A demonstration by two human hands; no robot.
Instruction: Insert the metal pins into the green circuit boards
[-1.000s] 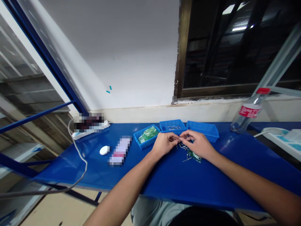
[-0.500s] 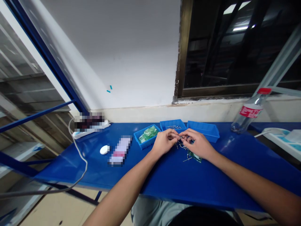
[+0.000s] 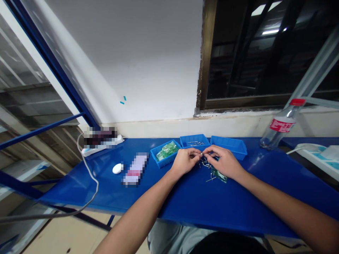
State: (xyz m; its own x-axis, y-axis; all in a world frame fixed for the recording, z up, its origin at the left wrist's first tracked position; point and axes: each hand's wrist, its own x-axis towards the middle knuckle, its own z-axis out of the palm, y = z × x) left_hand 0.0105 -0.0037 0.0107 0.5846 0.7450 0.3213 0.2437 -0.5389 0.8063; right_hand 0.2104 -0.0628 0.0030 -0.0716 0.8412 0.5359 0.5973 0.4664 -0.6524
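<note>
My left hand and my right hand meet fingertip to fingertip over the blue table. Both are closed in a pinch around a tiny shiny item, too small to name. Beneath and beside my right hand lie several small metal pieces and green pieces. A blue tray of green pieces stands left of my left hand. Behind the hands is a blue tray with metal pieces, and another blue tray stands behind my right hand.
A clear bottle with a red cap stands at the back right, near a white power strip. On the left are a white round object, a blurred flat object and a cable.
The fingertips of both hands have shifted slightly, and the shiny item between them shows more clearly. The trays and loose pieces are unmoved.
</note>
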